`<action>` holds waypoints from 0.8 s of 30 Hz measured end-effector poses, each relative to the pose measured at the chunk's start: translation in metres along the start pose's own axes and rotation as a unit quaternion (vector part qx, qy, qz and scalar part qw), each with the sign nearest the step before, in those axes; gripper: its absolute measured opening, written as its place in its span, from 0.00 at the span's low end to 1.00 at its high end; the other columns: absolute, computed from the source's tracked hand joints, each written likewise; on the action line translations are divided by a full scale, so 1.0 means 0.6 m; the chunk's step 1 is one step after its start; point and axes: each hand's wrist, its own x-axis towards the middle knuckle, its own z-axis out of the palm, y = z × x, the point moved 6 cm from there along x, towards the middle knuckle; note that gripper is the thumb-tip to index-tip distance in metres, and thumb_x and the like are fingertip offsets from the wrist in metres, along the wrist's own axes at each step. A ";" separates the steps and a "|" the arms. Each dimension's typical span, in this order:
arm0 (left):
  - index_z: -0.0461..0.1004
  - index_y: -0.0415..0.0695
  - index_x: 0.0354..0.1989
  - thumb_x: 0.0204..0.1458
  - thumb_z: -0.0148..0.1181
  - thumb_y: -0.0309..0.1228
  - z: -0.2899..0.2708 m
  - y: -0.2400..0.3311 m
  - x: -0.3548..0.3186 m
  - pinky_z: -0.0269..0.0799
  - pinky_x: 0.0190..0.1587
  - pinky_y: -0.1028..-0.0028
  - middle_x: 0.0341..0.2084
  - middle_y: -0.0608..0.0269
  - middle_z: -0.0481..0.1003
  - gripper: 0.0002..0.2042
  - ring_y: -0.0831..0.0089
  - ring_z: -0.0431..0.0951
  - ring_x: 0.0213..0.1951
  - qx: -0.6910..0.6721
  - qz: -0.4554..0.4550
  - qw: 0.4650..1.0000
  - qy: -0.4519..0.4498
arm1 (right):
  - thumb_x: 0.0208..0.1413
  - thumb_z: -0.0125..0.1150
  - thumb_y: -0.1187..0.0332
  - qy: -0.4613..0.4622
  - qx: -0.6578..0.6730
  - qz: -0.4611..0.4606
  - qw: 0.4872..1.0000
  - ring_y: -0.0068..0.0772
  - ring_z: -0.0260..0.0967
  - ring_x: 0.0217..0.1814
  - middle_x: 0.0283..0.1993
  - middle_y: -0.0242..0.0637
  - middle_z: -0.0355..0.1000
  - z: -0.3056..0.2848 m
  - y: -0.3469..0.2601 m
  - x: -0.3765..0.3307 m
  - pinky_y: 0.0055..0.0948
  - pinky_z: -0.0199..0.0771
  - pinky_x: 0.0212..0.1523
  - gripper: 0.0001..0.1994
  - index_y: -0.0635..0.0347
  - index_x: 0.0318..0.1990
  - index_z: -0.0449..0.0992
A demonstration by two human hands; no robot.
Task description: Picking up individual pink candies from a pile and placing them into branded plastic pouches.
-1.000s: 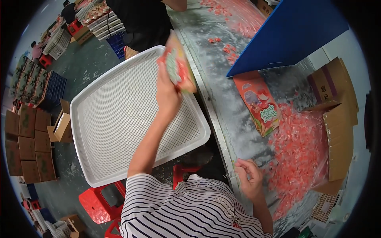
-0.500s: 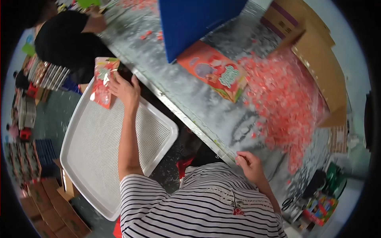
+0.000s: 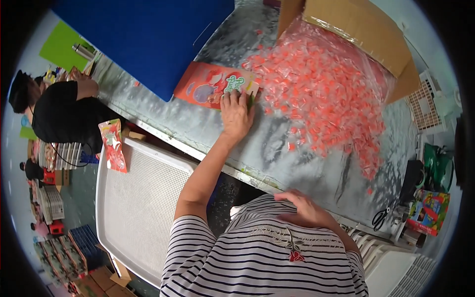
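Note:
My left hand (image 3: 237, 118) rests its outstretched fingers on the right end of a flat red-orange printed pouch (image 3: 204, 85) on the table. Whether other pouches lie under it I cannot tell. Just right of it spreads a heap of small wrapped pink-red candies (image 3: 321, 99). My right hand (image 3: 308, 212) is held before my striped shirt at the table's near edge, fingers extended and apart, with nothing seen in it. A standing pouch with red contents (image 3: 113, 146) lies at the far left corner of a white perforated tray (image 3: 143, 198).
A blue panel (image 3: 143, 39) stands on the table (image 3: 237, 153) behind the flat pouch. An open cardboard box (image 3: 361, 24) holds the candies' plastic liner. Black scissors (image 3: 380, 218) lie at the right. A person in black (image 3: 69, 116) sits at the far left.
My left hand has let go of the pouch on the tray and moved right to the flat pouch. My right hand has drawn back toward my body. The view has turned rightward.

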 end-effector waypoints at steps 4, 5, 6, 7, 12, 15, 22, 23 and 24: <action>0.77 0.39 0.41 0.52 0.57 0.29 -0.030 -0.004 0.009 0.67 0.50 0.58 0.43 0.43 0.74 0.11 0.46 0.71 0.46 0.023 -0.006 0.997 0.078 | 0.53 0.64 0.58 0.020 -0.025 -0.036 0.999 0.42 0.67 0.55 0.52 0.43 0.69 -0.010 0.005 -0.023 0.34 0.69 0.55 0.25 0.59 0.56 0.67; 0.77 0.40 0.40 0.52 0.56 0.28 -0.042 -0.011 0.005 0.67 0.47 0.58 0.41 0.46 0.74 0.10 0.47 0.71 0.44 0.013 -0.017 0.997 0.072 | 0.53 0.65 0.59 0.035 -0.018 -0.031 0.999 0.42 0.68 0.55 0.51 0.44 0.70 -0.015 0.008 -0.026 0.33 0.70 0.54 0.24 0.60 0.55 0.68; 0.77 0.40 0.39 0.52 0.55 0.26 -0.059 -0.006 0.008 0.68 0.44 0.58 0.39 0.48 0.74 0.08 0.49 0.72 0.42 0.001 -0.027 0.997 0.066 | 0.53 0.65 0.59 0.037 -0.014 -0.033 0.999 0.42 0.68 0.55 0.51 0.44 0.70 -0.018 0.017 -0.029 0.33 0.70 0.54 0.24 0.60 0.55 0.68; 0.77 0.41 0.37 0.50 0.56 0.24 -0.089 0.011 0.005 0.66 0.38 0.60 0.34 0.51 0.72 0.07 0.52 0.71 0.36 0.010 0.008 0.994 0.111 | 0.53 0.65 0.60 0.062 0.036 -0.020 0.997 0.41 0.69 0.54 0.50 0.44 0.71 -0.025 0.036 -0.027 0.33 0.70 0.53 0.23 0.60 0.54 0.69; 0.74 0.38 0.39 0.43 0.55 0.21 -0.148 0.154 -0.077 0.60 0.36 0.58 0.30 0.55 0.67 0.12 0.58 0.67 0.31 -0.022 0.135 0.988 0.066 | 0.59 0.59 0.63 0.189 0.302 0.028 0.934 0.28 0.72 0.49 0.45 0.41 0.74 -0.042 0.113 0.002 0.27 0.72 0.49 0.20 0.71 0.51 0.70; 0.73 0.31 0.45 0.42 0.57 0.23 -0.157 0.256 -0.141 0.61 0.34 0.62 0.29 0.57 0.66 0.18 0.61 0.67 0.30 -0.049 0.180 0.982 -0.003 | 0.62 0.56 0.64 0.286 0.349 -0.014 0.892 0.21 0.71 0.41 0.37 0.37 0.74 -0.068 0.102 0.018 0.21 0.72 0.45 0.15 0.71 0.46 0.72; 0.71 0.30 0.48 0.42 0.59 0.24 -0.122 0.347 -0.198 0.65 0.34 0.64 0.37 0.51 0.68 0.21 0.60 0.69 0.34 -0.161 0.219 0.958 -0.089 | 0.62 0.53 0.69 0.299 0.272 0.061 0.913 0.15 0.65 0.30 0.32 0.32 0.73 -0.089 0.141 0.001 0.20 0.70 0.34 0.09 0.68 0.39 0.74; 0.70 0.31 0.49 0.42 0.60 0.24 -0.122 0.352 -0.196 0.67 0.37 0.64 0.41 0.50 0.69 0.22 0.58 0.70 0.37 -0.207 0.217 0.947 -0.115 | 0.62 0.53 0.69 0.303 0.274 0.062 0.911 0.15 0.65 0.30 0.32 0.32 0.73 -0.092 0.154 -0.003 0.20 0.70 0.34 0.09 0.68 0.39 0.74; 0.70 0.32 0.49 0.42 0.60 0.24 -0.121 0.355 -0.192 0.69 0.40 0.63 0.44 0.49 0.69 0.23 0.56 0.71 0.39 -0.252 0.217 0.932 -0.144 | 0.61 0.53 0.71 0.307 0.216 0.038 0.926 0.16 0.65 0.31 0.32 0.32 0.73 -0.096 0.162 -0.006 0.21 0.71 0.35 0.08 0.68 0.39 0.74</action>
